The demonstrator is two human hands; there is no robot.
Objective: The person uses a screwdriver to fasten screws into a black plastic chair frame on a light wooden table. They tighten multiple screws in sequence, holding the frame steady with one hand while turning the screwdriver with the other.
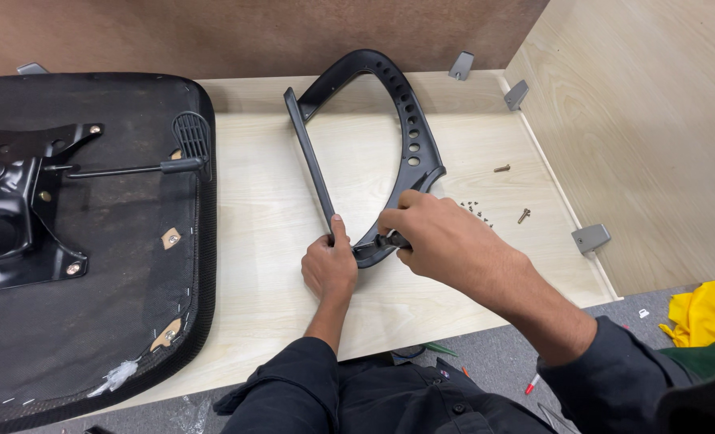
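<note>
I'm looking down on a pale wooden board (pixel 269 265) that serves as the work surface, boxed in by a brown back wall (pixel 213 32) and a light wood side panel (pixel 647 137) on the right. Grey metal brackets (pixel 590 238) sit along those edges. Below the board's near edge there's grey floor, with a yellow cloth (pixel 707 312) bunched at the far right.

The left of the board is taken up by an upturned black chair seat (pixel 92 281), its metal mechanism plate (pixel 12 209) and lever (pixel 132 169) facing up. It overhangs the near edge.

Centre stage: a black plastic armrest frame (pixel 410 133), a curved loop with a row of holes, lying flat. My left hand (pixel 330 269) is closed around its straight bar at the near end, thumb pressed up along it. My right hand (pixel 442 237) is wrapped tight on a small black-handled tool (pixel 386 240), the tip set against the frame's lower corner, just beside my left.

Loose screws (pixel 476 210) and two bolts (pixel 523 215) lie just right of the frame. Open board shows between seat and frame, and inside the loop; the right side is tight against the panel.
</note>
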